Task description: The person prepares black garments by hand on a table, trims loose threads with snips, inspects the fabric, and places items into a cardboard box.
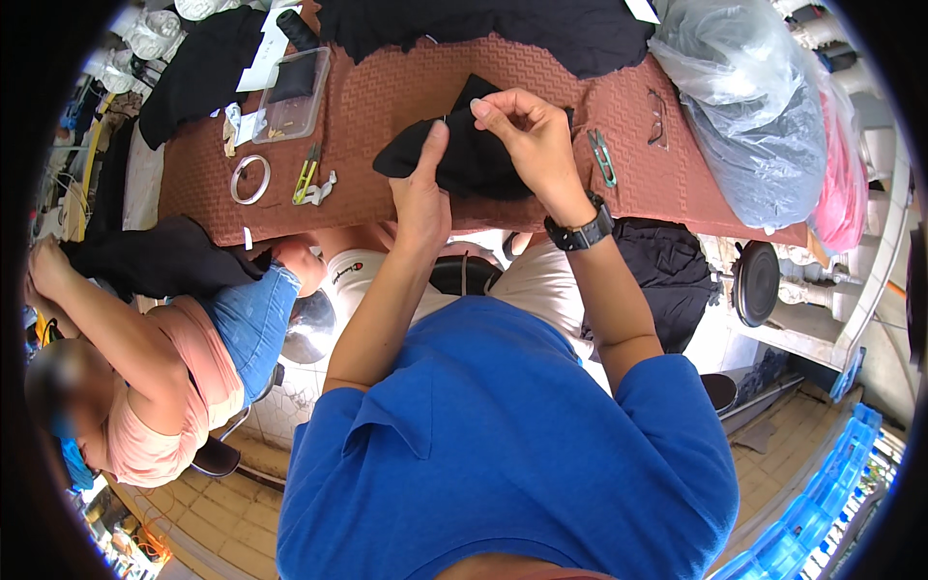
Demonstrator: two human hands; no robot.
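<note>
A folded piece of black cloth (483, 164) is held up over the near edge of the brown-covered table. My left hand (422, 198) grips its left part, thumb on top and the fingers behind it. Above the cloth's upper edge, my right hand (536, 140) is closed in a pinch of thumb and forefinger. Whatever sits between those fingertips is too small to make out. A tiny pale spot shows on the cloth between both hands. To the right of my right hand lie green-handled thread snips (601, 158).
Yellow snips (306, 174), a white ring (250, 181) and a clear plastic box (307, 101) lie left on the table (367, 87). Eyeglasses (659, 121) and a large filled plastic bag (749, 116) are right. A co-worker (174, 377) sits at left with black cloth.
</note>
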